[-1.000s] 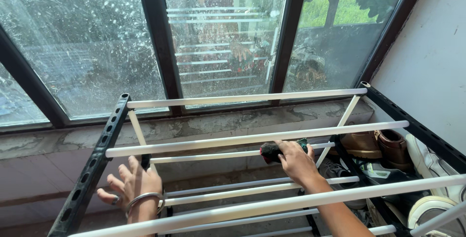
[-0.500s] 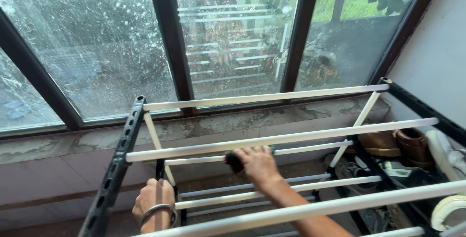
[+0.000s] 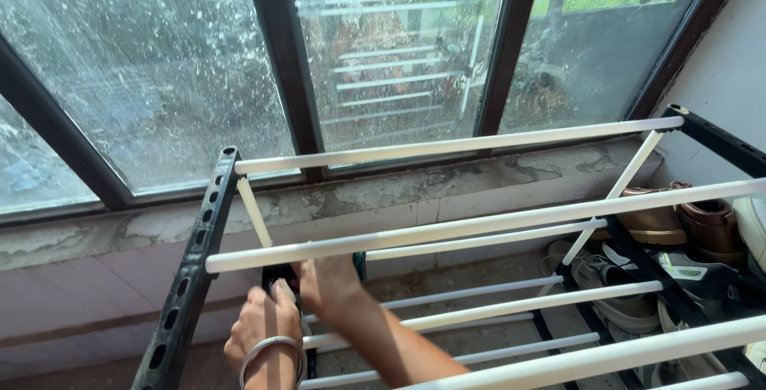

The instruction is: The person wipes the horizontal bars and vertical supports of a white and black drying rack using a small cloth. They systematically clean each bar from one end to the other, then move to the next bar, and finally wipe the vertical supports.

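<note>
While the left hand (image 3: 259,328), wearing a metal bangle, curls shut around the black upright post (image 3: 281,278) of the white-barred shoe rack (image 3: 447,231), steadying it, the right hand (image 3: 325,282) presses a dark cloth (image 3: 357,263) to the low bar's left end. Its fingers close over the cloth, mostly hiding it.

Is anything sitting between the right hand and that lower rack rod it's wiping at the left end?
Nothing visible does: the right hand rests on the lower white rod at its left end. The left hand sits beside it, and a top rod crosses just above.
</note>
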